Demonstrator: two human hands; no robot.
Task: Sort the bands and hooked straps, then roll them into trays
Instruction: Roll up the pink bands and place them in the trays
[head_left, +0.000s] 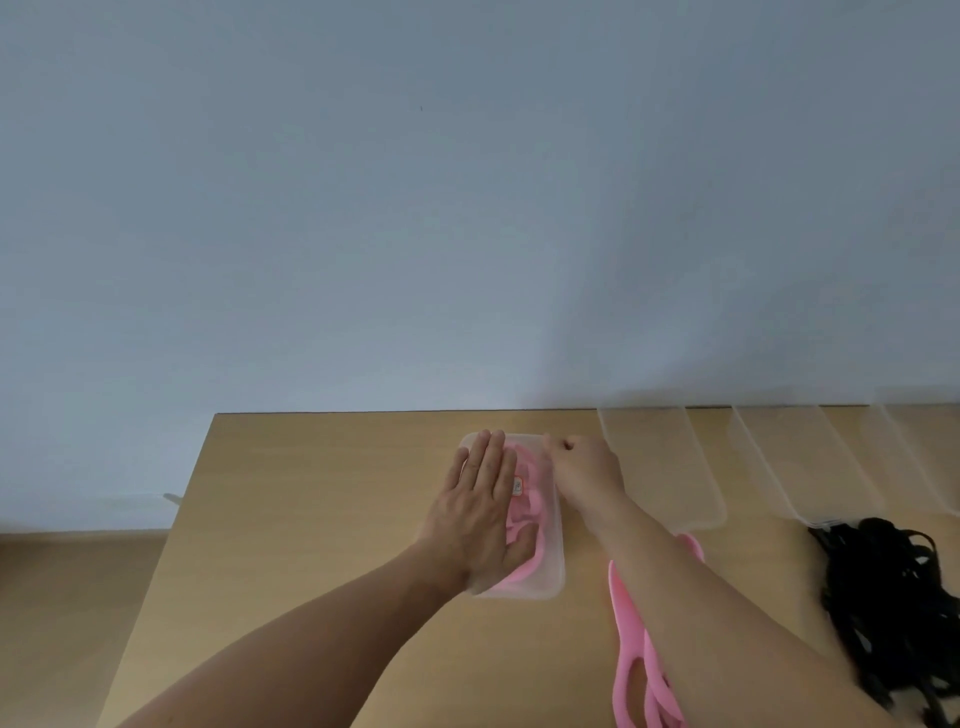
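The left hand lay flat, palm down, its fingers straight and close together, pressing on the coiled pink bands inside a see-through tray. The palm covered the near left part of the tray and the fingertips reached almost to its far rim. The right hand sat at the tray's far right corner with its fingers curled under and the knuckles up. Its fingertips were hidden, so whether it pinched the rim, a band or nothing could not be told. A small white label with an orange edge showed among the bands, just right of the left hand's fingers. The tray stood on a wooden table, a little way in from the far edge. Just right of it, loose pink bands lay stretched on the tabletop, running from beside the tray's near right corner toward the person, partly beneath the right forearm. Behind the right hand, three more see-through trays stood side by side along the table's far edge: a nearest tray just beside the right hand, a middle tray, and an outer tray cut off by the right border. In front of those, at the right, a tangled heap of black straps lay on the table, too blurred to make out any hooks. A pale blue-grey wall rose behind the table, and a strip of floor showed at the left.
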